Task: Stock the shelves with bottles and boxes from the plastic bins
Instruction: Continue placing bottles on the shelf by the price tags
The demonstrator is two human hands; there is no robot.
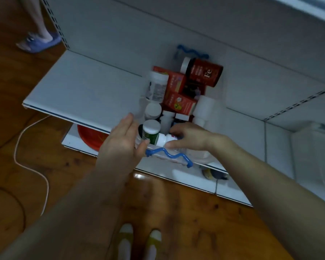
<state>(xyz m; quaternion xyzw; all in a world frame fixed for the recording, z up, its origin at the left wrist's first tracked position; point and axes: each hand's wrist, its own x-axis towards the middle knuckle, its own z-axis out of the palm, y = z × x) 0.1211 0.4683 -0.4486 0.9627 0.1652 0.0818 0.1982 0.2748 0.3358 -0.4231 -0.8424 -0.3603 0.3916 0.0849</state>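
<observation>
Clear plastic bin with blue wavy handles (199,156) sits full on white metal shelf (83,87). Left hand (122,139), fingers straight, steadies its side. Right hand (191,139) curls round small white bottle (163,139), likely lifting it out.

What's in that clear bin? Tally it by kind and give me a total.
Red boxes: 2
Red jar: 1
Other bottles: 7, counting the white bottle in the right hand
Total: 10, leaving out a dark item mid-bin, too unclear to class
</observation>
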